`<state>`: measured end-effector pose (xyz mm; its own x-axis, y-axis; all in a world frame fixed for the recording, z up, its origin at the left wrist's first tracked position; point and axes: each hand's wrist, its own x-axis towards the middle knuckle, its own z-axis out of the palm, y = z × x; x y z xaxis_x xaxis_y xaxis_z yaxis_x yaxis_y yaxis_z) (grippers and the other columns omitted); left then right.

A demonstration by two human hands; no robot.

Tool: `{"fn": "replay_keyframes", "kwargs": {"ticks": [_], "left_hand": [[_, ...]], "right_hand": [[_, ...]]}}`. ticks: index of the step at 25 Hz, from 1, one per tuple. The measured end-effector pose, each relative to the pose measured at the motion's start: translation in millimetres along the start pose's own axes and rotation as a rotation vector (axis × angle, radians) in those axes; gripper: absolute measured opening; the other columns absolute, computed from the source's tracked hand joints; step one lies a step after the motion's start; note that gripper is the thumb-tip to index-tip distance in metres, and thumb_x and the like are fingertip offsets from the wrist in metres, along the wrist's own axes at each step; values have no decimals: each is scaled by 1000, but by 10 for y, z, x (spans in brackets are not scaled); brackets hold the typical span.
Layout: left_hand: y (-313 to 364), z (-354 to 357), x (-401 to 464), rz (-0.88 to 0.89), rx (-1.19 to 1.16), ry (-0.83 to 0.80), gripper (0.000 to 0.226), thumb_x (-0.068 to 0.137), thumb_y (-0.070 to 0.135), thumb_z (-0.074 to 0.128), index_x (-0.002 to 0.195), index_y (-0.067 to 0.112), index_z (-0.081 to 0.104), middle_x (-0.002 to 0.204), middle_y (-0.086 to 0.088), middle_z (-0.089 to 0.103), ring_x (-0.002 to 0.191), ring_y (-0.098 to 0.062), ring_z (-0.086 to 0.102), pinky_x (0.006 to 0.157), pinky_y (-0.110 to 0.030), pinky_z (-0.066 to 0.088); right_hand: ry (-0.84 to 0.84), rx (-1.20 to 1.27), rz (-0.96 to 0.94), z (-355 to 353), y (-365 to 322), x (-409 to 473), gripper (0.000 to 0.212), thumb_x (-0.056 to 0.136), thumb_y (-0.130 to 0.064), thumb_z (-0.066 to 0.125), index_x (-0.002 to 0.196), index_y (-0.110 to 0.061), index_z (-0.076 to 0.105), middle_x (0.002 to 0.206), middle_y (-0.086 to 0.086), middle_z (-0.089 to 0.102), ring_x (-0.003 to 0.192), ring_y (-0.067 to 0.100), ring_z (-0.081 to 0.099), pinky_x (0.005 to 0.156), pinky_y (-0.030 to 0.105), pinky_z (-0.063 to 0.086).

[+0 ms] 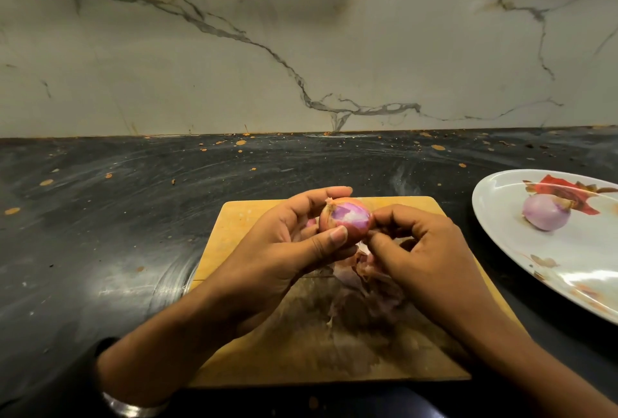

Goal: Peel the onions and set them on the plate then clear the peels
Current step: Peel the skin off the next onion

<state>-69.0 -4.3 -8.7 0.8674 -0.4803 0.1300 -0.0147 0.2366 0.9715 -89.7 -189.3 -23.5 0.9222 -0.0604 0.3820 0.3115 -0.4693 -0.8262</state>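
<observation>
A small red onion [344, 217], partly peeled with purple flesh showing, is held above the wooden cutting board [247, 213]. My left hand [284, 250] grips it from the left, thumb across its front and fingers curled over the top. My right hand [421, 257] pinches at the skin on the onion's right side. Loose peels [361, 270] lie on the board under my hands. A peeled pale purple onion [545, 213] rests on the white oval plate [501, 203] at the right.
The board sits on a dark, stained countertop [117, 217] that runs back to a marble-patterned wall [301, 49]. The plate has a red flower print and reaches past the right edge of the view.
</observation>
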Motion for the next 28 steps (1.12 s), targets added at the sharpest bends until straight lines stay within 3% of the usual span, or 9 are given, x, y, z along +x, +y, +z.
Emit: {"fn": "replay_keyframes", "kwargs": {"ticks": [3,6,8,12,16,20,22,28], "left_hand": [[7,-2,2,-19,12,-9,52,85,6,62,136,15,53,122,-5,69,115,-23,67,91,-29,57],[-11,-2,10,-21,2,2,53,86,5,61,137,14,52,122,-5,70,114,-23,67,92,-31,56],[-26,-3,17,-23,-6,8,52,86,3,60,136,13,53,123,-7,69,114,-25,67,93,-33,56],[-49,-13,21,-26,-10,5,50,86,3,60,134,12,54,124,-12,68,115,-28,66,94,-35,55],[-65,-9,16,-20,40,18,48,84,4,62,131,12,55,120,-13,70,112,-27,68,92,-33,57],[-82,-5,-2,-31,99,-4,49,83,7,64,131,12,56,121,-12,69,112,-27,67,92,-34,57],[-83,-1,-6,-26,110,-17,52,83,9,66,133,12,55,122,-12,68,114,-27,67,93,-35,57],[-57,0,8,-20,47,15,52,81,6,64,132,13,55,119,-12,70,113,-27,67,91,-34,57]], "right_hand": [[76,169,5,-41,17,22,13,92,-18,67,94,-25,77,86,-9,77,83,9,72,70,19,56],[-9,350,44,-74,-20,36,21,85,-28,68,101,-17,77,88,0,78,81,18,76,67,24,58],[-39,376,44,-72,-29,31,23,83,-21,71,104,-12,78,91,2,79,83,19,77,70,26,60],[-18,359,-1,-73,-29,14,16,87,-14,70,99,-10,79,88,1,79,80,18,77,68,31,63],[23,238,-61,-45,-16,6,9,88,-17,72,87,-21,79,77,-5,78,72,14,76,64,32,62],[75,78,-114,-38,24,2,12,86,-15,73,83,-26,76,72,-12,74,64,9,71,58,24,58],[89,58,-115,-54,37,15,9,87,-15,72,85,-23,77,71,-12,74,64,10,71,57,24,59],[22,213,-99,-52,35,24,20,89,-26,68,105,-19,78,91,-4,79,85,17,76,72,40,63]]}}
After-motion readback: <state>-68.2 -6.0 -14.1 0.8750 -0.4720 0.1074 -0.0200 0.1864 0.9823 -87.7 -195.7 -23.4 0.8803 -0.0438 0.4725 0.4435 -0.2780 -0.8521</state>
